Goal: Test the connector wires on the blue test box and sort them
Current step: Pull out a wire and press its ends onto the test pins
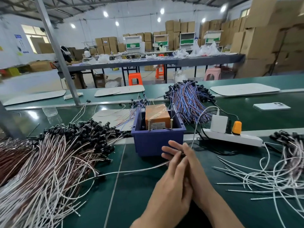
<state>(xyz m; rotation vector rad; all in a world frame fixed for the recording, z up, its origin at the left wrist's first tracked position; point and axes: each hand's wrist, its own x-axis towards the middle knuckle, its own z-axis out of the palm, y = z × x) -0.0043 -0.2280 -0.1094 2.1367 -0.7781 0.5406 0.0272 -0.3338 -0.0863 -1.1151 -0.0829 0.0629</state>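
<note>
Fingers: our fingers (171,159) are bunched together in front of the blue box. They pinch a thin white wire between them. We cannot tell which fingers do the pinching.
Left hand: our left hand (171,183) lies partly over the right one, fingers curled in on the wire.
Right hand: our right hand (195,171) sits under and beside the left, fingers stretched toward the box and closed on the same wire.
Wire: the wire (144,169) runs out to the left, low over the green mat (131,195). Another piece goes up from our hands past the box's right side.
Box: the blue box (158,137) stands just behind our fingers. An orange tester (157,116) sits inside it, with two brass pins (148,124) sticking up at its front.
Left pile: a big heap of wires with black ends (57,153) lies to our left.
Right pile: a smaller, loose bunch of white wires (269,175) lies to our right.
Back pile: blue and red wires (187,97) lie behind the box.
Power strip: a white strip (232,137) lies right of the box with a white plug and an orange plug in it.
</note>
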